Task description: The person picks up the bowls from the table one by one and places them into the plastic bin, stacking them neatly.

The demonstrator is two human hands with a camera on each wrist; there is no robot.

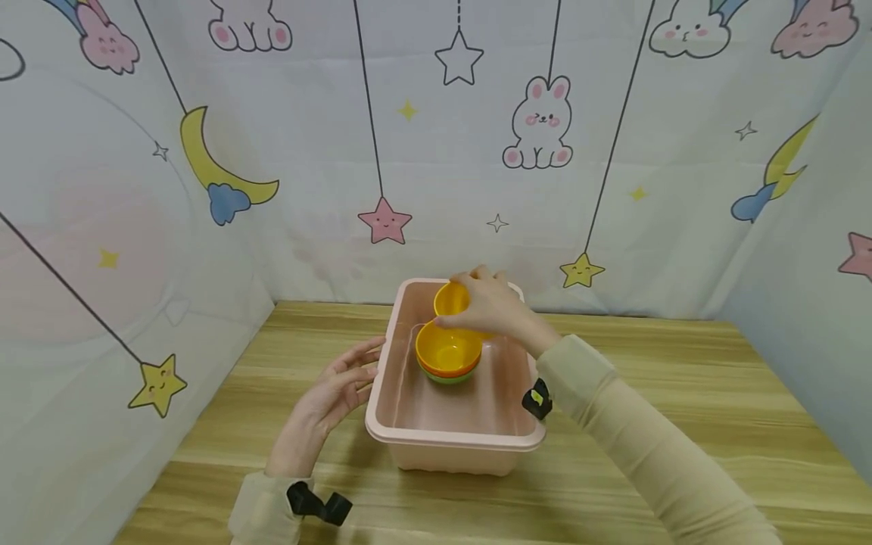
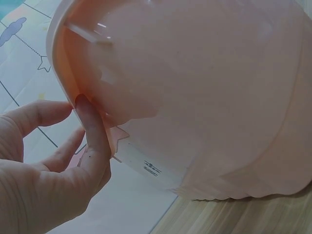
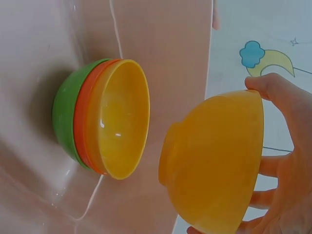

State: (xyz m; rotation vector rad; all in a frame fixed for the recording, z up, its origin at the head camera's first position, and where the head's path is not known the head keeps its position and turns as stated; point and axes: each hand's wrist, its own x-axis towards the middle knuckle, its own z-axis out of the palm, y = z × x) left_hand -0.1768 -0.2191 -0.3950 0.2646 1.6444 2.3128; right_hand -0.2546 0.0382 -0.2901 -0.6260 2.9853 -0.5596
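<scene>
A pink plastic basin (image 1: 456, 438) stands on the table. Near its left wall inside sits a nested stack: a yellow bowl (image 3: 124, 117) on top, an orange bowl (image 3: 84, 117) beneath it and a green bowl (image 3: 64, 112) at the bottom. Above the basin's far part, my right hand (image 1: 492, 304) grips a second yellow bowl (image 3: 209, 161) by its rim, thumb on one side and fingers on the other. This bowl is apart from the stack. My left hand (image 1: 341, 386) touches the outside of the basin's left rim (image 2: 58, 63), its fingers spread and slightly bent.
The wood-grain table (image 1: 681, 424) extends on both sides of the basin. A white cloth (image 1: 450, 151) with cartoon stars, moons and rabbits hangs behind the table and along its sides. Black straps with camera mounts sit on both wrists.
</scene>
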